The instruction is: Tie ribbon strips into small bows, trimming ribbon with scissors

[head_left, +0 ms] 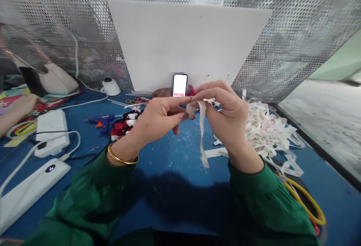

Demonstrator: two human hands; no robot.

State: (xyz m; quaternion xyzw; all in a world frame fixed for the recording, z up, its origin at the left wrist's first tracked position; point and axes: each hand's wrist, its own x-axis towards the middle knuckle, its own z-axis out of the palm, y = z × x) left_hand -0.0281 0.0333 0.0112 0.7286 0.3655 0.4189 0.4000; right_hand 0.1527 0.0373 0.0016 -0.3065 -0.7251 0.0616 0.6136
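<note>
Both of my hands meet above the middle of the blue table [175, 155], pinching a white ribbon [202, 125]. My left hand [160, 118] grips a gathered or folded part of it between thumb and fingers. From the other side, my right hand [225, 114] closes on the same ribbon at the fingertips. One loose end hangs down below the hands. Under it lies another strip of white ribbon [216, 152] with faint print. The exact fold between my fingertips is partly hidden.
A heap of white ribbons [265, 129] and yellow-handled scissors [307, 197] lie right. Left are red, black and white bows [129, 123], a blue glue gun [103, 122], a power strip [52, 131] and a power bank [34, 189]. A phone [179, 84] leans on a white board [186, 43]. Another person's hand [24, 108] shows far left.
</note>
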